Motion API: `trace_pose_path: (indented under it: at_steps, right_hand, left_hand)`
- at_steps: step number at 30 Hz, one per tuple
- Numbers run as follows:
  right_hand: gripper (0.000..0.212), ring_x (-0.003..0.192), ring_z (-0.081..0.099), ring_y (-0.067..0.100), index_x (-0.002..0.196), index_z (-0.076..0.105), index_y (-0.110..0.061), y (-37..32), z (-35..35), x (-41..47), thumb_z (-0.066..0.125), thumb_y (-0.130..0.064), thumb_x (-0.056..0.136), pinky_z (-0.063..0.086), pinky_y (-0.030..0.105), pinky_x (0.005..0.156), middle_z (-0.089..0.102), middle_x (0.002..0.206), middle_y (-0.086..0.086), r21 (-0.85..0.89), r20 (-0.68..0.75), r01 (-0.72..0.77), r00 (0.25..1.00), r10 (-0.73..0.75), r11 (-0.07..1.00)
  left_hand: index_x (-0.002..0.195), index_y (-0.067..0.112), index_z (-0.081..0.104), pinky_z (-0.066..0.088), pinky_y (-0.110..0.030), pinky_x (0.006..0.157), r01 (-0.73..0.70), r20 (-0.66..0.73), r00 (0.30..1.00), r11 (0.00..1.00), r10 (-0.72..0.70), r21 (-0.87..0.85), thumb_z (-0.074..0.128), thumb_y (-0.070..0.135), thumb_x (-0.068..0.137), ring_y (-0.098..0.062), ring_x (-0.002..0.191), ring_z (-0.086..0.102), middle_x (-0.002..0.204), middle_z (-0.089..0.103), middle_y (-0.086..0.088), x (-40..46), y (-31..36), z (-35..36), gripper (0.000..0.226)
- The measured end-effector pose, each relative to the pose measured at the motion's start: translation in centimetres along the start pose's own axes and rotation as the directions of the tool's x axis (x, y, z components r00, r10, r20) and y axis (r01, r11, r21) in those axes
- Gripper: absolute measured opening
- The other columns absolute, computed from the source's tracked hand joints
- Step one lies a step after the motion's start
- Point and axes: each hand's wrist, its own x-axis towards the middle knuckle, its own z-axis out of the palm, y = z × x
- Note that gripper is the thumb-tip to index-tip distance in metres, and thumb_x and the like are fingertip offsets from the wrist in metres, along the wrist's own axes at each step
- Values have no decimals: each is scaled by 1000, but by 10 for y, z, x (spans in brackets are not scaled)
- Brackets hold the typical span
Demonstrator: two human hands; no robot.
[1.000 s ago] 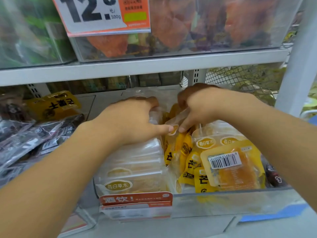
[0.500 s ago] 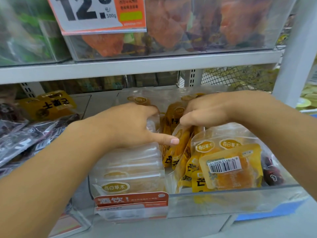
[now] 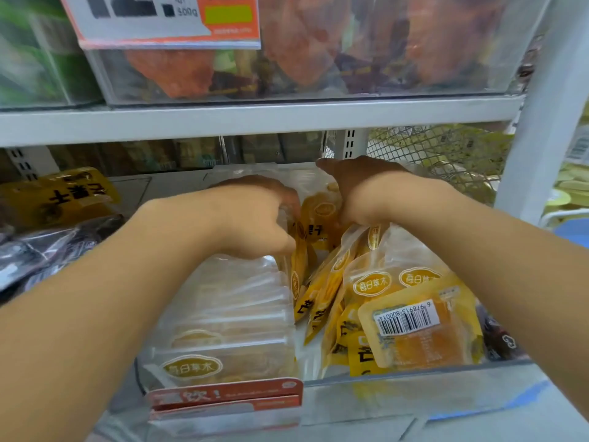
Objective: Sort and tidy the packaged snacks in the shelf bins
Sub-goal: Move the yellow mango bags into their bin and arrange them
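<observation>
Both hands reach deep into the clear shelf bin (image 3: 414, 393). The left hand (image 3: 251, 218) curls its grip over the rear of the neat upright row of packets (image 3: 229, 314). The right hand (image 3: 366, 193) pinches yellow snack packets (image 3: 322, 215) at the back. Loose packets crowd the bin's right side; the upper shelf (image 3: 255, 119) hangs close above.
</observation>
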Motion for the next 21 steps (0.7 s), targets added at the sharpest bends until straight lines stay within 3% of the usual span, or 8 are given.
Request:
trace_pose_path:
  at_steps: [5,7,10,12,14,16,19,21]
  right_hand:
    - [80,126,53,32,153,25,-46,6,1,-1,68,-19,91,46,32,85,42,152,4,-84,-78,68,994,-75,994]
    - [72,125,54,33,150,35,-43,3,0,0,68,-18,90,47,36,91,45,149,4,-98,-106,62,992,-72,993]
    - [44,115,57,35,133,56,-26,-6,0,6,67,-22,91,49,39,85,51,135,9,-287,-130,83,984,-125,954]
    - [42,122,49,36,130,56,-19,-12,3,10,68,-25,91,47,43,86,47,137,12,-360,-168,102,971,-172,927]
    - [45,131,40,36,134,52,-23,-11,5,15,66,-28,91,43,47,95,42,143,10,-319,-241,124,948,-206,940]
    - [47,133,40,32,134,49,-29,-6,7,19,65,-34,91,38,47,101,45,145,4,-241,-255,158,942,-219,958]
    - [48,129,48,27,134,51,-35,-1,9,20,70,-32,89,42,40,100,51,144,-2,-64,-245,184,950,-194,981]
    - [39,127,52,27,129,59,-33,1,9,20,69,-29,91,45,39,101,54,141,1,-12,-268,169,949,-166,986]
  left_hand:
    - [155,36,27,15,-29,120,61,55,996,996,-64,58,54,67,88,-13,152,12,166,4,15,1,-16,0,79]
    - [156,32,26,13,-29,121,93,45,994,994,-96,62,50,71,87,-13,152,12,166,8,12,2,-21,0,83]
    - [144,35,41,31,-36,116,75,7,997,997,-75,-11,51,73,84,-19,136,39,152,38,9,8,-24,1,72]
    - [139,44,38,39,-39,109,36,-25,999,994,-39,-99,56,65,87,-20,127,48,145,46,8,11,-21,1,59]
    - [146,51,27,33,-41,115,4,-37,999,996,-8,-90,50,62,86,-23,139,38,158,33,5,16,-17,0,66]
    - [151,48,25,16,-42,123,28,-13,1000,999,-28,-16,35,64,79,-19,152,13,167,8,10,20,-14,0,75]
    - [143,51,42,4,-46,125,56,-12,998,998,-56,1,33,57,99,-20,154,-4,167,-3,12,24,-18,3,46]
    - [143,53,41,3,-48,125,71,-27,997,997,-72,-14,34,54,101,-19,154,-11,166,-10,14,24,-23,6,43]
